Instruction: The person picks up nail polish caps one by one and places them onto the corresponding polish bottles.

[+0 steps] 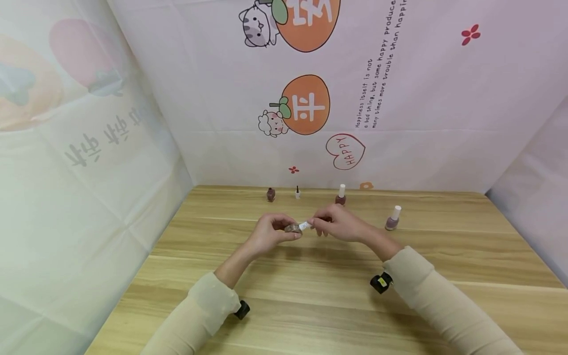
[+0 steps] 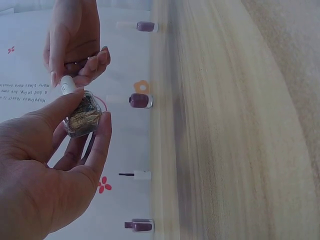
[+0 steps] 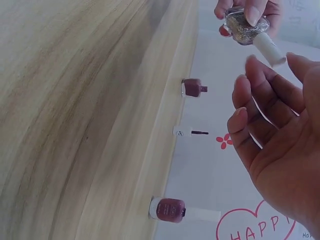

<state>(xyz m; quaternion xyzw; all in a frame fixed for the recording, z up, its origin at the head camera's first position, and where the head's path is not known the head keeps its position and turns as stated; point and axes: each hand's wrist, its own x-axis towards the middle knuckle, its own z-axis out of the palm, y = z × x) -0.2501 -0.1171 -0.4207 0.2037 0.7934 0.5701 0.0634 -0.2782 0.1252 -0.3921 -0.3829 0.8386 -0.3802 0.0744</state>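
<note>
A glitter nail polish bottle (image 2: 82, 117) with a white cap (image 3: 270, 49) is pinched at its glass body by my left hand (image 1: 268, 234), tilted above the table. At the cap end is my right hand (image 1: 339, 223), thumb and forefinger on either side of the cap. In the right wrist view, the right hand (image 3: 285, 115) has loosely bent fingers, and a small gap shows between forefinger and cap. Whether the thumb touches the cap, I cannot tell. Behind the hands stand an uncapped dark mauve bottle (image 1: 271, 195) and its white cap (image 1: 298, 195), brush pointing up.
A capped dark red-mauve polish bottle (image 1: 340, 199) stands behind my right hand, partly hidden by it. Farther right is a capped lilac bottle (image 1: 392, 223). The wooden table (image 1: 310, 305) meets a printed cloth (image 1: 230, 148) at the back, with cloth on both sides too.
</note>
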